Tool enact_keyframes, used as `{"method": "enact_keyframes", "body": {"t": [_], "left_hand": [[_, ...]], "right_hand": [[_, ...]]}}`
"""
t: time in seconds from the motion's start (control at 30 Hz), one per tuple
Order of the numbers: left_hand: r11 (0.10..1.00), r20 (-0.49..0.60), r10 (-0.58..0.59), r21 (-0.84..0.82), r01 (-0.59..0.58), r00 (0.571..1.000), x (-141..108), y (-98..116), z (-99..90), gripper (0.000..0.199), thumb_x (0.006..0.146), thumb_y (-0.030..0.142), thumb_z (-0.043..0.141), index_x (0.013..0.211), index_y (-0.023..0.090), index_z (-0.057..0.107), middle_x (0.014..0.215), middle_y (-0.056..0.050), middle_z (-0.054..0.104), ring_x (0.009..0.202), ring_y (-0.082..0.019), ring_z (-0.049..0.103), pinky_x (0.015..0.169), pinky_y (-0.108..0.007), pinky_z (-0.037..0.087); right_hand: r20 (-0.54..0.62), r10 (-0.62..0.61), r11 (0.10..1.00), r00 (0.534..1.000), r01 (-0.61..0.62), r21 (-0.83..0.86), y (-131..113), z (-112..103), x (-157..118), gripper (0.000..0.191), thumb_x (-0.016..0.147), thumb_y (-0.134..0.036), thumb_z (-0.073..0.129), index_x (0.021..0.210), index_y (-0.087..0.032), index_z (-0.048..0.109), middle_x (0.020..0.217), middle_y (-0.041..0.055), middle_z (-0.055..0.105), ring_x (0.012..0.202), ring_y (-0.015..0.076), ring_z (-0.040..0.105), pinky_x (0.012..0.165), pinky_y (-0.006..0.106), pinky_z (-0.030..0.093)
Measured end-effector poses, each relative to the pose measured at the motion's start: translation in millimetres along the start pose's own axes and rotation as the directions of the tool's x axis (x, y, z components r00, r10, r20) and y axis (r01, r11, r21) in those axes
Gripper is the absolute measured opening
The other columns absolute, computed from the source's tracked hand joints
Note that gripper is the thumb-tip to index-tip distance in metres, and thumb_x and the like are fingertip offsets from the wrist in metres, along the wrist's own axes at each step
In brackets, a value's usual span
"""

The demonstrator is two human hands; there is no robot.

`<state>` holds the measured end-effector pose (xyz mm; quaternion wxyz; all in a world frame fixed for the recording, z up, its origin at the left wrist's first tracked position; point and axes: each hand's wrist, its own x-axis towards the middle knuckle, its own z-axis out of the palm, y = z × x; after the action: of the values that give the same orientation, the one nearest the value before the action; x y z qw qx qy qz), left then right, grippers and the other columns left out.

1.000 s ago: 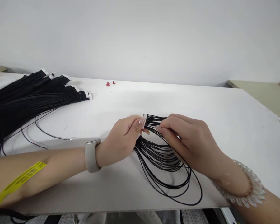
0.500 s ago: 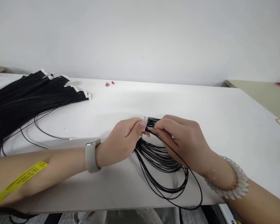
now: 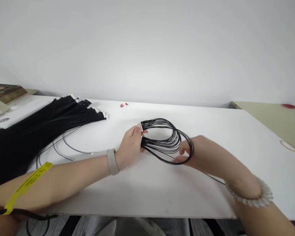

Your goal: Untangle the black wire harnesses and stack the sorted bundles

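Note:
My left hand (image 3: 130, 147) is closed round the white connector ends of a looped bundle of black wires (image 3: 162, 144), its thumb on top near the upper connector. The wires bow out to the right and turn back, so both ends meet at my left fingers. My right hand (image 3: 199, 150) is at the far side of the loop, fingers curled behind the outer strands. A single thin black wire (image 3: 213, 178) passes through my right fingers and comes out below my right wrist. The fingertips are partly hidden and slightly blurred.
A large pile of black wire bundles (image 3: 39, 131) with white connectors lies at the left. Several small red pieces (image 3: 122, 105) are near the back edge of the white table (image 3: 142, 190). A brown box (image 3: 8, 92) stands at far left; a beige table (image 3: 263, 114) adjoins at right.
My right hand has moved from beside the connector to the right and down, out to the loop's bend. The loop has lifted and drawn rounder. The view has shifted slightly, with more showing at left.

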<state>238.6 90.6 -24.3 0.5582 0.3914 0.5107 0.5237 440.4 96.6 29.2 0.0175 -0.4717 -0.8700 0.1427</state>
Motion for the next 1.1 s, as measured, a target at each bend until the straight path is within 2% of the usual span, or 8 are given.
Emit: {"method": "enact_keyframes", "body": {"t": [0.23,0.27,0.33,0.4,0.47,0.57,0.77,1.1], "left_hand": [[0.999,-0.004,0.031,0.008,-0.031,1.0,4,-3,-1.9,0.038,0.082,0.051,0.036,0.076,0.015,0.045,0.067,0.001,0.047,0.039,-0.003,0.041,0.035,-0.018,0.034],[0.999,0.002,0.032,0.015,-0.032,0.999,3,-2,-1.8,0.038,0.082,0.051,0.036,0.076,0.015,0.046,0.065,0.001,0.046,0.038,-0.004,0.04,0.035,-0.018,0.034],[0.999,0.021,0.029,0.037,-0.03,0.999,1,0,-1.4,0.038,0.083,0.05,0.036,0.075,0.014,0.047,0.057,0.003,0.044,0.037,-0.004,0.039,0.036,-0.018,0.033],[0.998,0.049,0.027,0.058,-0.03,0.998,-1,3,-0.9,0.037,0.082,0.05,0.037,0.075,0.014,0.048,0.05,0.004,0.04,0.037,-0.005,0.039,0.036,-0.018,0.032],[0.995,0.08,0.023,0.09,-0.03,0.997,-4,4,-0.8,0.038,0.083,0.05,0.036,0.075,0.015,0.048,0.05,0.004,0.038,0.038,-0.005,0.038,0.037,-0.017,0.033],[0.982,0.12,-0.015,0.189,-0.008,0.993,-6,4,-2.3,0.04,0.082,0.053,0.033,0.073,0.016,0.046,0.057,0.003,0.04,0.04,-0.005,0.038,0.037,-0.018,0.034],[0.95,0.226,-0.063,0.311,-0.011,0.972,-8,2,-6.4,0.041,0.083,0.053,0.029,0.072,0.017,0.045,0.055,0.003,0.04,0.037,-0.006,0.035,0.035,-0.019,0.03],[0.901,0.273,0.036,0.407,-0.15,0.961,-12,7,-4.0,0.037,0.087,0.043,0.029,0.062,0.017,0.036,0.056,0.002,0.04,0.046,-0.007,0.031,0.041,-0.019,0.027]], "right_hand": [[-0.168,0.093,0.98,0.981,-0.119,-0.157,12,-14,-14,0.017,0.07,-0.021,0.048,0.056,-0.019,0.057,0.042,-0.003,0.045,0.037,0.0066,0.035,0.039,0.021,0.024],[-0.323,0.136,0.974,0.937,-0.186,-0.131,13,-22,-16,0.014,0.07,-0.025,0.052,0.06,-0.019,0.061,0.045,-0.0023,0.051,0.04,0.0083,0.043,0.041,0.022,0.03],[-0.665,0.229,0.961,0.711,-0.272,0.04,12,-37,-17,0.011,0.067,-0.026,0.06,0.072,-0.019,0.067,0.06,0.0009,0.062,0.055,0.0135,0.057,0.054,0.026,0.043],[-0.832,0.311,0.948,0.458,-0.089,0.305,7,-49,-12,0.018,0.067,-0.021,0.063,0.083,-0.016,0.068,0.079,0.0056,0.065,0.074,0.0177,0.061,0.067,0.03,0.047],[-0.842,0.376,0.837,0.386,0.248,0.487,3,-54,-2,0.021,0.071,-0.017,0.06,0.091,-0.014,0.066,0.092,0.0081,0.063,0.08,0.0171,0.061,0.07,0.031,0.048],[-0.802,0.38,0.689,0.46,0.438,0.578,4,-47,16,0.023,0.077,-0.018,0.054,0.099,-0.018,0.061,0.078,0.0033,0.061,0.052,0.0068,0.053,0.046,0.021,0.043],[-0.529,-0.023,0.93,0.849,0.212,0.3,-3,1,21,0.009,0.079,-0.016,0.051,0.085,-0.02,0.056,0.066,-0.0028,0.058,0.053,0.0045,0.049,0.046,0.017,0.039],[-0.515,-0.157,0.969,0.843,0.233,0.085,-9,22,24,0.008,0.079,-0.015,0.05,0.07,-0.016,0.05,0.062,-0.0025,0.048,0.054,0.0043,0.038,0.048,0.018,0.03]]}}
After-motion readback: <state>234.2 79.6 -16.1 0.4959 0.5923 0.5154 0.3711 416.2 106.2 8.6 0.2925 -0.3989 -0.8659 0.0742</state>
